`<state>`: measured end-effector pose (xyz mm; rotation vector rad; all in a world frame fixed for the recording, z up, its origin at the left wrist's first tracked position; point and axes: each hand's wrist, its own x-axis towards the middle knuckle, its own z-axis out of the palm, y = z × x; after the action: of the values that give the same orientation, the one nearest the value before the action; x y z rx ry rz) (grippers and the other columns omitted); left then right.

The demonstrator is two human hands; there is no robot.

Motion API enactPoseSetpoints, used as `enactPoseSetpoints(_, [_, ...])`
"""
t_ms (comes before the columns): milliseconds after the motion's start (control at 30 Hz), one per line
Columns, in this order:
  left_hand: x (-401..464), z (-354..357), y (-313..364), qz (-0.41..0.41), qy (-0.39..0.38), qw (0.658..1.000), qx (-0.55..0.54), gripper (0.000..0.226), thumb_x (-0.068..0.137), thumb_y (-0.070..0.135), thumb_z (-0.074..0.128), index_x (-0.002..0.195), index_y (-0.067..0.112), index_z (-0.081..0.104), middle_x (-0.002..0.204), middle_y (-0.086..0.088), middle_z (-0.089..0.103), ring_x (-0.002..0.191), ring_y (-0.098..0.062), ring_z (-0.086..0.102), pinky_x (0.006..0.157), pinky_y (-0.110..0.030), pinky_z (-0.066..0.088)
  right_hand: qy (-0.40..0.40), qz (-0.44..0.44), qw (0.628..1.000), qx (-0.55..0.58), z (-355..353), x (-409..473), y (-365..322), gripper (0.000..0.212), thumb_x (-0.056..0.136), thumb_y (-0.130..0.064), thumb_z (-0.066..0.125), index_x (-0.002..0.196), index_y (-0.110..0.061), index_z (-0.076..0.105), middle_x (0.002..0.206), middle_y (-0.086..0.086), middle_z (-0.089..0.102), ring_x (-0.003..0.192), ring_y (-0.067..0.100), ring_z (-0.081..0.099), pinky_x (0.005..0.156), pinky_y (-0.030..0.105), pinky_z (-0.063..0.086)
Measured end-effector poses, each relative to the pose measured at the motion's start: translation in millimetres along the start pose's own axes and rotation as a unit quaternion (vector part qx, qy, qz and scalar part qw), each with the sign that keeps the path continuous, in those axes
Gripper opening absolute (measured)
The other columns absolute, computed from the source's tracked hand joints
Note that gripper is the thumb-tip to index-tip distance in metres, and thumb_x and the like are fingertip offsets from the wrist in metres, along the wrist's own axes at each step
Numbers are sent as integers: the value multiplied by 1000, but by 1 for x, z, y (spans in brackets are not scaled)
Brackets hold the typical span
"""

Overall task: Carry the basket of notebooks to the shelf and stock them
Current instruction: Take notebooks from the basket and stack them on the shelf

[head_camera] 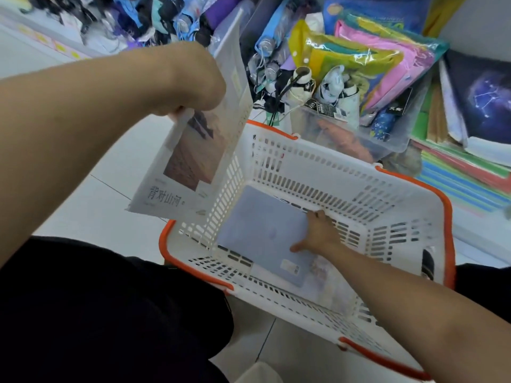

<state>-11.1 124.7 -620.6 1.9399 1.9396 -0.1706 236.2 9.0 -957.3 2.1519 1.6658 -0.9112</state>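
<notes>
A white plastic basket (359,172) with an orange rim stands on the floor in front of me. On its bottom lies a pale blue notebook (257,230), with another notebook partly showing under it. My right hand (318,233) reaches down inside and grips the blue notebook's right edge, thumb on the cover. My left hand (190,84) holds a white notebook (188,161) with a brown picture and dark lettering by its top edge; it hangs over the basket's left wall.
Beyond the basket, low shelving holds folded umbrellas (276,64), a clear bin (359,134), bright plastic pouches (373,64) and stacked notebooks (484,106). White floor tiles (96,194) lie to the left. My dark-clothed legs (110,313) fill the lower left.
</notes>
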Motion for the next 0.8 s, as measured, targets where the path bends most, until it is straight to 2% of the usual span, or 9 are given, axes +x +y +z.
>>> enactPoseSetpoints(67, [4,0,2,10,8,1000,-5,32,102,19,43,107,-10,58,103,-26,64,84,-38,64,84,-49,55,16,5,1000,-8,2,0,-2,109,48,-62,88,133,-14,39,130,10,37,116,32,46,90,46,51])
enactPoseSetpoints(200, [8,0,3,0,1,999,-39,30,102,16,42,110,-10,55,106,-27,64,84,-38,65,81,-49,56,83,7,996,-30,-5,0,-2,78,65,-48,87,121,-12,45,127,13,49,106,31,55,81,41,51])
enactPoseSetpoints(333, [4,-1,10,-3,16,997,-79,16,102,16,44,101,0,48,105,-24,61,73,-33,62,64,-42,54,-94,-63,992,59,-59,-17,-6,46,89,-33,71,128,-13,58,125,6,58,91,25,64,61,38,60])
enactPoseSetpoints(400, [1,-1,12,-6,7,996,-94,14,102,15,43,99,2,47,108,-24,62,81,-37,65,64,-43,55,-103,-108,984,100,-106,-38,-19,39,94,-27,66,131,-14,60,127,0,56,91,22,61,59,29,59])
enactPoseSetpoints(467, [-4,-4,14,-16,-2,993,-116,12,102,11,42,98,1,46,107,-24,62,81,-37,66,63,-45,59,-52,-125,983,128,-160,-70,-40,27,96,-23,64,122,-18,63,114,2,58,80,23,62,55,37,59])
enactPoseSetpoints(567, [-10,-10,18,-23,-5,992,-128,22,100,5,39,81,-3,44,86,-22,59,55,-27,63,34,-30,51,77,-121,983,116,-229,-130,-66,15,98,-20,59,101,-5,62,88,6,55,63,24,64,52,45,57])
enactPoseSetpoints(667, [-16,-16,24,-35,-31,975,-216,27,100,8,40,74,6,47,71,-13,57,51,-25,63,34,-33,51,229,-142,951,150,-257,-196,-93,17,98,-17,49,95,-3,57,84,16,57,61,34,64,58,48,54])
enactPoseSetpoints(733, [-19,-18,28,-37,-31,933,-358,27,101,12,41,76,8,51,69,-10,60,44,-22,61,39,-32,53,310,-179,931,66,-249,-224,-120,12,97,-18,46,97,-7,51,79,10,55,66,30,54,58,36,43])
enactPoseSetpoints(800, [-23,-20,35,-47,-6,870,-490,26,102,18,39,88,7,58,74,-11,63,51,-23,64,49,-38,57,326,-198,924,-38,-238,-237,-150,13,95,-19,50,105,-13,46,77,9,53,72,30,54,57,33,30])
